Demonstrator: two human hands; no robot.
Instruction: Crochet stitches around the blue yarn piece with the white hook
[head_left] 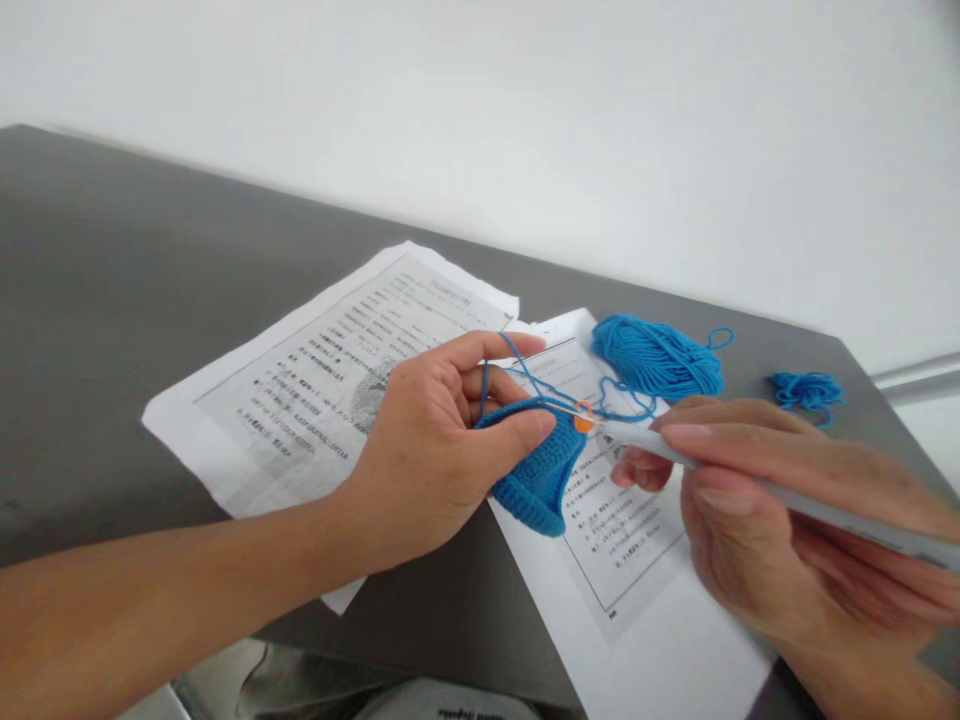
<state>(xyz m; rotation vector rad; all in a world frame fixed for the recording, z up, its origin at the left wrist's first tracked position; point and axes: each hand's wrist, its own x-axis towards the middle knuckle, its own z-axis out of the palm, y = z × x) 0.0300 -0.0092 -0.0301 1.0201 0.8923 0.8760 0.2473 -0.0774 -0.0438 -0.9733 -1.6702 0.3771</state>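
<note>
Just inside the table edge (450,655), left hand (431,450) pinches crochet piece (544,480), right hand (765,520) pinches hook (645,441).

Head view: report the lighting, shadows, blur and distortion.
Head view: soft, even light, with only faint shadows under the left hand and right hand; the wall is nearly washed out; the table edge slants in a wide-angle tilt; print on the papers is too soft to read; the hook blurs toward the frame edge; the blue piece is sharp.

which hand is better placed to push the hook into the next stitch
Right, probably: the right hand holds the hook, tip at the blue crochet piece; the left hand pinches that piece.
</note>
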